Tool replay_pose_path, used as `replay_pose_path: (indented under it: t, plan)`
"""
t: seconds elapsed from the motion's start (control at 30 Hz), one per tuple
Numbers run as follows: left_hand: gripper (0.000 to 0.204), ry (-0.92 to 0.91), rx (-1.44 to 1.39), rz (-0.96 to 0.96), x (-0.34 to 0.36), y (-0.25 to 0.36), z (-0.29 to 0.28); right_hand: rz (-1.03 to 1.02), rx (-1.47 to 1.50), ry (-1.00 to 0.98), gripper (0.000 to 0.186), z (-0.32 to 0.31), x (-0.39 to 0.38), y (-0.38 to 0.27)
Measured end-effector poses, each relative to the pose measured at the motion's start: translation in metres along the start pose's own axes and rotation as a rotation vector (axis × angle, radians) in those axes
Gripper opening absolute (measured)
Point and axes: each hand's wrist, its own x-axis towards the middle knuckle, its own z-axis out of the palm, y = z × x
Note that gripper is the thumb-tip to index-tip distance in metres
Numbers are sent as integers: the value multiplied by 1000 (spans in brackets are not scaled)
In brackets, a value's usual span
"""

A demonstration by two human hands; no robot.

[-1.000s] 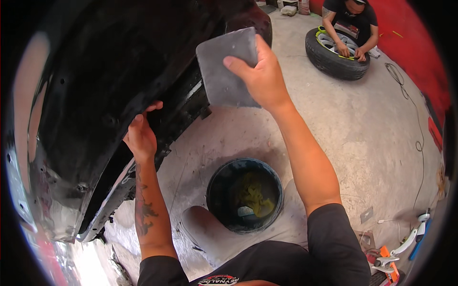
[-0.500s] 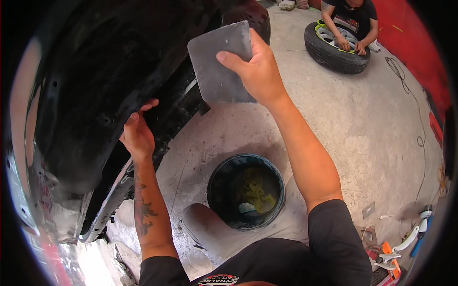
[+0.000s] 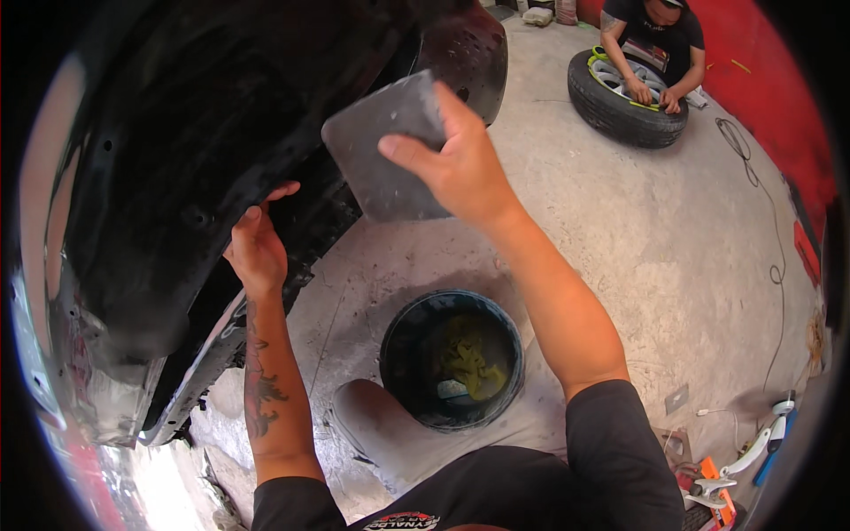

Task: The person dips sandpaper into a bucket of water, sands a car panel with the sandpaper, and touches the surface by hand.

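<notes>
My right hand [image 3: 469,168] grips a dark grey, flat square sheet [image 3: 381,168] with rounded corners, thumb on its face and fingers behind it. The sheet is held up beside a black car body panel [image 3: 177,159], and its exact kind cannot be told. Lower on the left, my left hand [image 3: 259,252] is closed at the panel's edge, thumb on the near side and fingertips showing past the edge. Part of those fingers is hidden. Beneath my hands stands a dark round bucket [image 3: 394,354] of water with a yellow-green cloth [image 3: 469,363] and a small pale block [image 3: 452,388] in it.
A person [image 3: 660,53] crouches at the far right over a tire on a silver wheel [image 3: 629,119], with yellow-green strips at its rim. A thin cable [image 3: 777,265] runs along the floor by the red wall [image 3: 761,97]. Several tools [image 3: 722,496] lie at the lower right.
My right hand has brought the grey sheet left and down, closer to the black panel. My left hand stays at the panel's edge.
</notes>
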Motion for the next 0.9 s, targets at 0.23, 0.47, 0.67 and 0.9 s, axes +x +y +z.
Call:
replay_pose_path:
  t: [0.23,0.47,0.67,0.9]
  plan:
    - [34,-37,-12,42,2,2,5,57,56,59,28,-5,1,-6]
    - [41,-7,50,8,3,8,10,49,-28,48,29,5,-5,-11]
    - [44,-13,56,-2,4,8,15,120,120,131,27,-1,3,-14]
    - [45,-30,58,-58,1,6,7,151,112,69,32,-3,-2,-11]
